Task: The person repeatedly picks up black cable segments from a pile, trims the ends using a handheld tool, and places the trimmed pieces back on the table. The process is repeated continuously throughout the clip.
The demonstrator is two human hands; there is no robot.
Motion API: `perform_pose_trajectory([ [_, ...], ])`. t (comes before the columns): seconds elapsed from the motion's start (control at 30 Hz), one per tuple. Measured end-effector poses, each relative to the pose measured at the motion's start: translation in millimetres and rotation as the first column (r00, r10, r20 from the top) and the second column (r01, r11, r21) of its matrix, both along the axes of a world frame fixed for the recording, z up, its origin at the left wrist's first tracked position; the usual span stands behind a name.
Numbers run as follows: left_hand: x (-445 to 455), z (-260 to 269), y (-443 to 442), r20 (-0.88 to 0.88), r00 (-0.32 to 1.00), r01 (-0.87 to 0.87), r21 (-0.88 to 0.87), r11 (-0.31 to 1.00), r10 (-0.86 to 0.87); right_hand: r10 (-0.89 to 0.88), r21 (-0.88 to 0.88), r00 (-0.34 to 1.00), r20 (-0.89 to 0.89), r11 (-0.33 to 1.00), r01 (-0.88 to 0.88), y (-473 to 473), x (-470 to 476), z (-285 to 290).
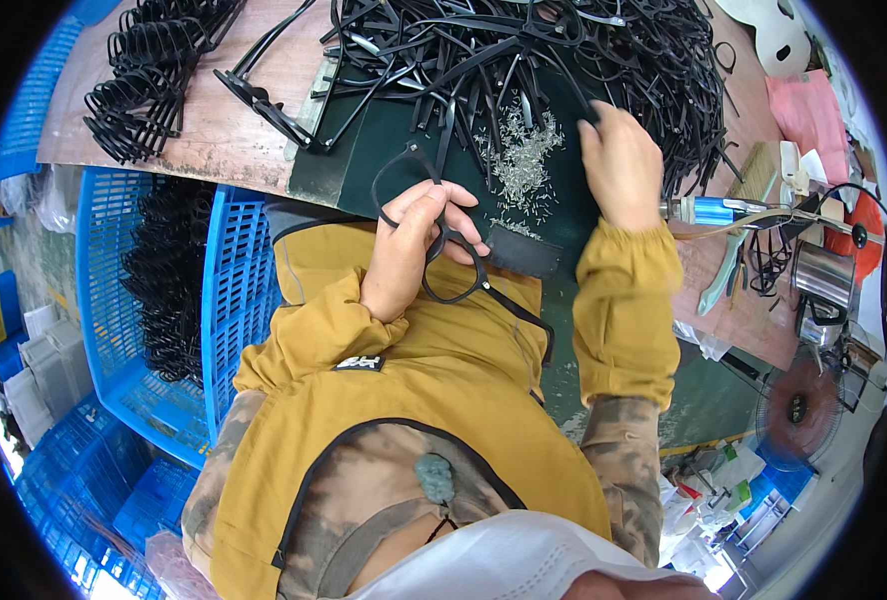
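Observation:
My left hand (421,232) is closed around the middle of a black eyeglass frame (455,301), which hangs over my lap with a temple arm pointing down to the right. My right hand (622,161) is at the right edge of the heap of black temple arms (481,52), with its fingertips at a dark piece; whether it grips that piece is unclear. Between the hands, small silvery screws or pins (522,161) lie scattered on the dark green mat (383,127). A small black tray (524,253) sits at the near edge of the mat.
Rows of black frames (151,67) stand at the upper left, beside a loose pair of glasses (267,109). A blue plastic basket (102,300) at my left holds more black frames. To the right are an electric screwdriver (713,211), a turquoise-handled tool (721,274), a metal cup (824,276) and a fan (797,409).

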State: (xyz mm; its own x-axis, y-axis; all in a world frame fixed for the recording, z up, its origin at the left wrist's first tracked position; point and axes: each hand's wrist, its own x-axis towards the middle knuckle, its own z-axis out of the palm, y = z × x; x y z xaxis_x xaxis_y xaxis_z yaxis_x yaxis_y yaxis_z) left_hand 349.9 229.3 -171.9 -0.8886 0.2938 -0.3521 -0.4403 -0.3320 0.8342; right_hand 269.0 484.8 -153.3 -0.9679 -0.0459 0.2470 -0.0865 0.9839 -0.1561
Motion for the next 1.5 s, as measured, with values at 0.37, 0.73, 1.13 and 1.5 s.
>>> perform_pose_trajectory([
  [0.37, 15.5, 2.9, 15.3, 0.42, 0.672, 0.472, 0.391, 0.79, -0.609, 0.064, -0.876, 0.997, 0.051, 0.481, 0.014, -32.0, 126.4, -22.2],
  [0.73, 21.6, -9.9, 20.7, 0.381, 0.683, 0.553, 0.288, 0.782, -0.623, 0.034, -0.914, 0.999, 0.037, 0.406, 0.02, -33.6, 130.4, -41.8],
  [1.13, 19.1, 6.5, 32.5, 0.408, 0.742, 0.482, 0.227, 0.846, -0.532, 0.198, -0.755, 0.98, -0.024, 0.638, -0.148, -27.4, 115.8, -29.7],
  [1.5, 0.8, 23.5, 32.2, 0.163, 0.885, 0.398, 0.223, 0.89, -0.436, -0.582, -0.867, 0.664, -0.47, 0.445, -0.223, 59.0, 108.6, 3.4],
])
